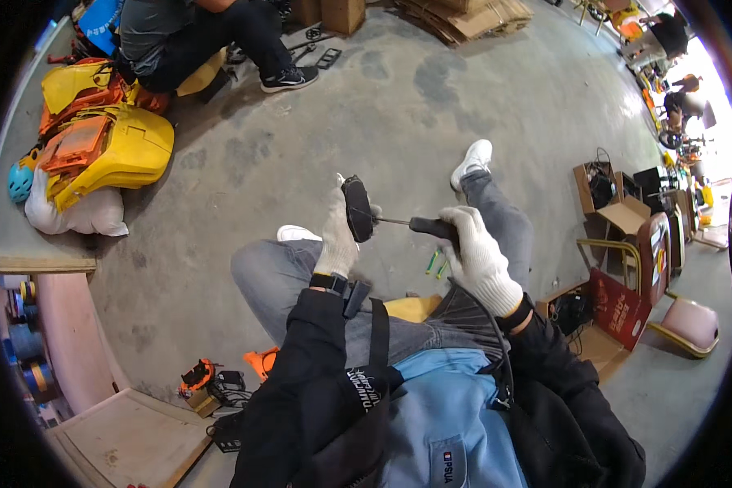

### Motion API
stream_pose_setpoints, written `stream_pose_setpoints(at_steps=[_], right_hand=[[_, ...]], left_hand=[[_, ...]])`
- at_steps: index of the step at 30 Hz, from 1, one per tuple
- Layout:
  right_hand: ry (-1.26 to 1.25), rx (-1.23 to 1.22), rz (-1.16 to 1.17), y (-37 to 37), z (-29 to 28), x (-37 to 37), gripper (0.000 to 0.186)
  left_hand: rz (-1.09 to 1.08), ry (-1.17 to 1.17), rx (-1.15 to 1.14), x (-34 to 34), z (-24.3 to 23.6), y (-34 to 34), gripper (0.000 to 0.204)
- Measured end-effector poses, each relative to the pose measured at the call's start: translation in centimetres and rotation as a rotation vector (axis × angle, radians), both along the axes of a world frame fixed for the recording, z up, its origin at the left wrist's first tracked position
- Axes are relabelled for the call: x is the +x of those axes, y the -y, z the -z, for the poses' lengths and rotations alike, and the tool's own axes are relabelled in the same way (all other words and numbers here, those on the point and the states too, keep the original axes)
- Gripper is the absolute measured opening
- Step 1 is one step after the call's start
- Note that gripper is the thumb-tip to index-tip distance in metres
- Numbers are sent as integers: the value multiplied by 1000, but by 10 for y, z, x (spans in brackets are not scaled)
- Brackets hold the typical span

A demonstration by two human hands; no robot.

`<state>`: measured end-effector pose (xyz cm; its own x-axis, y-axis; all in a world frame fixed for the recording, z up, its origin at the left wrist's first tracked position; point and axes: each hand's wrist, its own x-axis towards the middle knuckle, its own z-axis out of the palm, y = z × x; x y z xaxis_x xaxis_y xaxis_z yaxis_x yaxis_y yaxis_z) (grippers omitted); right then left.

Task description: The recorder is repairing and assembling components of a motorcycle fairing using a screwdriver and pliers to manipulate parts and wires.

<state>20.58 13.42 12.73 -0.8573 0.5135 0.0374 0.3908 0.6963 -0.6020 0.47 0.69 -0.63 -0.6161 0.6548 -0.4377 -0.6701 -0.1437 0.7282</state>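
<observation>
My left hand [337, 237], in a white knit glove, is closed round a black oblong part [356, 210] with rounded ends, held upright above my lap; its exact kind I cannot make out. In my gloved right hand [486, 262] is a screwdriver [425, 227], gripped by its dark handle. The thin metal shaft points left, and its tip meets the right side of the black part. Whether it sits in a screw is too small to see. Below the shaft, two small green-yellow pieces [437, 262] lie on the floor between my legs.
Yellow and orange plastic shells [126, 146] lie at the left by a white sack [73, 207]. Beyond them another person [220, 37] sits near tools. Flattened cardboard [472, 20] is stacked at the back. On the right are open boxes [618, 215] and a chair [687, 325].
</observation>
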Motion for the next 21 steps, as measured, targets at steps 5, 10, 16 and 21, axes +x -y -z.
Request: stream_pose_setpoints(at_steps=[5,10,16,21], right_hand=[[143,-276,238,7,-13,-7,50],[-96,24,-26,8,-4,-6,53],[22,-204,191,9,2,-8,47],[156,-31,-12,-1,-5,-5,36]], left_hand=[[13,-18,-44,-2,-1,2,67],[-25,12,-1,-1,3,2,68],[-7,-20,-78,-2,7,2,70],[-21,1,-33,-4,12,0,71]])
